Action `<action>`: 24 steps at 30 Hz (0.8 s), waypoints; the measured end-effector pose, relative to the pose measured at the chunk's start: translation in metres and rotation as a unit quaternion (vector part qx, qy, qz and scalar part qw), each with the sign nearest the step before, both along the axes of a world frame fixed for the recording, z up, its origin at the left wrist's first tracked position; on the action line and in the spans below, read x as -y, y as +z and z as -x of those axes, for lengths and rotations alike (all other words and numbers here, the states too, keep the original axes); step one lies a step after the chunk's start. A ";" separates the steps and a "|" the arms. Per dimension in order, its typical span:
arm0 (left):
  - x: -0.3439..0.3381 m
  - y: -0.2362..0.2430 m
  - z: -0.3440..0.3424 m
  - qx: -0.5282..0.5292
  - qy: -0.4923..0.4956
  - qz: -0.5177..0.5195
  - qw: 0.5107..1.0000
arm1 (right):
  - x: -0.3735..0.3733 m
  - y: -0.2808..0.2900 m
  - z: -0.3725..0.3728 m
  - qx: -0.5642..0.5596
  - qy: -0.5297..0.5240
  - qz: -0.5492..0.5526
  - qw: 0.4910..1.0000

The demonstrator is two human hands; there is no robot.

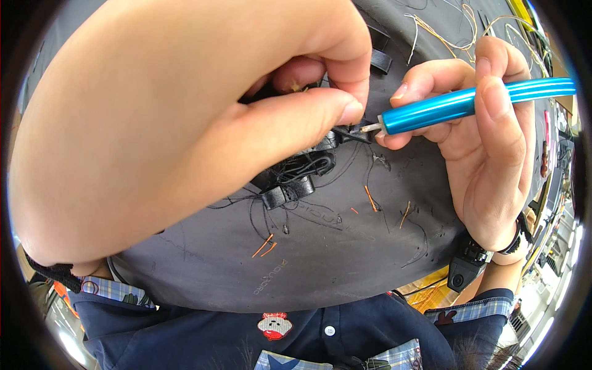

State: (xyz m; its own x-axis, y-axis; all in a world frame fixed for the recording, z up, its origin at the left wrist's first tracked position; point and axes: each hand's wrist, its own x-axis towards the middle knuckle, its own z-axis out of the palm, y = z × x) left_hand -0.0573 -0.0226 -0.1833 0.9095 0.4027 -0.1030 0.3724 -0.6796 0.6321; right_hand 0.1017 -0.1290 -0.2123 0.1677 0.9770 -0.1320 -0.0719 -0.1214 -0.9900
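Observation:
My left hand (185, 123) reaches across from the left, thumb and forefinger pinched on a black strap piece (351, 132), mostly hidden beneath them. Below the thumb lies more of a black leather-like bundle with loops and loose threads (290, 191). On the right, my right hand (493, 142) grips a shiny blue pen-shaped tool (431, 112) between thumb and fingers. Its short pale tip (371, 127) points left, close to the black piece at my left thumb. Whether the tip touches it I cannot tell.
A dark grey cloth (216, 259) covers the curved work surface. Orange thread scraps (262, 245) and fine black threads lie on it. Tangled white and tan threads (447, 40) are at the far right. A black boxy device (465, 268) hangs at my right wrist.

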 end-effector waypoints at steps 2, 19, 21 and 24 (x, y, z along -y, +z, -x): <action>-0.001 -0.003 0.002 0.024 -0.002 0.020 1.000 | 0.000 0.000 0.001 -0.007 0.003 -0.003 1.000; -0.007 0.001 0.005 -0.001 -0.016 0.008 1.000 | 0.000 0.003 0.001 -0.017 -0.035 0.011 0.999; -0.009 0.000 0.005 -0.005 -0.026 0.010 1.000 | -0.001 0.006 -0.002 -0.024 -0.039 0.017 0.999; -0.006 -0.006 0.002 0.090 -0.032 0.025 0.995 | -0.002 -0.004 -0.001 -0.055 -0.058 0.016 0.997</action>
